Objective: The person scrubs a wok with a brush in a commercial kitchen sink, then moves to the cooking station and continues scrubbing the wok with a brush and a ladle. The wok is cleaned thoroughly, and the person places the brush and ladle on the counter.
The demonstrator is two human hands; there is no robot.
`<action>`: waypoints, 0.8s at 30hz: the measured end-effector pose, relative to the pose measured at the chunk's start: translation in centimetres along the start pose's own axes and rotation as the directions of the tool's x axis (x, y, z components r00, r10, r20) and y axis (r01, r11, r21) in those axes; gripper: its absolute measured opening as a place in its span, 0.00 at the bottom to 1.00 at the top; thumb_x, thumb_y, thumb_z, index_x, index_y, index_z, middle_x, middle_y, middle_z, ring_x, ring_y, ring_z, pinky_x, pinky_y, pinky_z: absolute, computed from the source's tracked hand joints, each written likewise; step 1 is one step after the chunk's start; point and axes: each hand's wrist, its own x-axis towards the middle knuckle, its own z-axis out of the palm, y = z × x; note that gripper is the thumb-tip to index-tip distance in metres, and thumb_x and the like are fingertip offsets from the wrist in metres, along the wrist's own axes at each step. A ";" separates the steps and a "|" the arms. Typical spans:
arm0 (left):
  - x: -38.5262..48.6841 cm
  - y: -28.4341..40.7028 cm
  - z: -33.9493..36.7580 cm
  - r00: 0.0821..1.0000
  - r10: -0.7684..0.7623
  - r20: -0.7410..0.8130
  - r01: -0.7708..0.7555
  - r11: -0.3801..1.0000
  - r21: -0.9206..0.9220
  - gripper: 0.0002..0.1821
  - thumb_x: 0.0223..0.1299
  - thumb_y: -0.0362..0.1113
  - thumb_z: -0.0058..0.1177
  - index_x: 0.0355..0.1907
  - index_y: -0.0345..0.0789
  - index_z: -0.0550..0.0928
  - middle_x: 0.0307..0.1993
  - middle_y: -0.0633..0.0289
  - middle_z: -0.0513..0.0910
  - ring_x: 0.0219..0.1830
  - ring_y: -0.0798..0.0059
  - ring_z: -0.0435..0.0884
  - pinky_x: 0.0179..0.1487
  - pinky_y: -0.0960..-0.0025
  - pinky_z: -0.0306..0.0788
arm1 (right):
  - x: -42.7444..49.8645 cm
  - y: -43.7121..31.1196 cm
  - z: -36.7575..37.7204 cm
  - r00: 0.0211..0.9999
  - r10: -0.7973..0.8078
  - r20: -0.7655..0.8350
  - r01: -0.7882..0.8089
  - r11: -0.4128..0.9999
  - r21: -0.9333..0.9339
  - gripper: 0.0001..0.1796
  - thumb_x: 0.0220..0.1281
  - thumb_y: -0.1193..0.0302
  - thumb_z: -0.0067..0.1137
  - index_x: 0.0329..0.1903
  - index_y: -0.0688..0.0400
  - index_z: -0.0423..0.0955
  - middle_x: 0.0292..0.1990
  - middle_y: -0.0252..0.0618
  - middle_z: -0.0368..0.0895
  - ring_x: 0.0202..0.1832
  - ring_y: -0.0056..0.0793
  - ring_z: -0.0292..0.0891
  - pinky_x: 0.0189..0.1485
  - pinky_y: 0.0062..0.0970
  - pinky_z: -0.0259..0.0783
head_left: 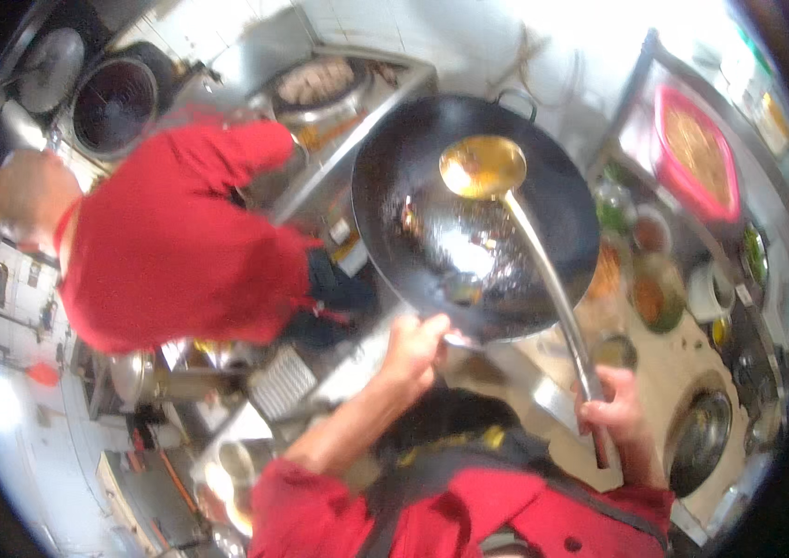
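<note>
A large dark wok [555,139] is in front of me, its inside shiny with oil and a few small bits. My left hand [414,352] grips the wok's near rim or handle; the fingers hide just what they hold. In my right hand [611,404] is the handle end of a long-handled metal ladle [541,258]. The ladle's bowl [483,167] hangs over the far part of the wok and holds golden liquid. A loop handle [516,104] stands at the wok's far rim.
A co-worker in red [185,237] bends at the left, beside a counter with a pan of pale food [315,84]. At right are a pink tub [698,153], several bowls of ingredients such as one with orange food [653,296], and a dark round pan [700,439].
</note>
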 end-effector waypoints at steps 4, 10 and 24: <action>8.9 7.1 -1.6 0.994 -0.023 -0.111 0.019 0.999 -0.038 0.06 0.55 0.29 0.51 0.26 0.29 0.77 0.25 0.55 0.80 0.17 0.76 0.72 0.19 0.75 0.60 | 11.2 -2.5 2.8 0.999 -0.008 -0.046 0.007 1.000 -0.009 0.14 0.47 0.80 0.58 0.40 0.70 0.72 0.22 0.39 0.77 0.19 0.24 0.74 0.21 0.24 0.72; 21.8 15.0 -5.4 0.988 -0.057 -0.143 0.018 0.965 -0.260 0.07 0.56 0.30 0.52 0.26 0.29 0.76 0.25 0.52 0.79 0.19 0.75 0.73 0.17 0.76 0.60 | 27.0 -10.4 5.5 0.995 -0.010 -0.101 0.004 0.999 -0.050 0.16 0.46 0.77 0.57 0.40 0.69 0.71 0.20 0.39 0.75 0.17 0.24 0.72 0.21 0.22 0.70; 48.8 26.7 -4.7 0.966 -0.117 -0.231 -0.031 0.833 -0.552 0.10 0.60 0.29 0.49 0.24 0.28 0.75 0.24 0.52 0.80 0.28 0.61 0.85 0.16 0.73 0.58 | 71.1 -33.4 8.2 0.975 0.161 0.156 -0.083 0.907 -0.412 0.17 0.46 0.74 0.59 0.39 0.70 0.71 0.21 0.40 0.75 0.17 0.25 0.73 0.19 0.23 0.70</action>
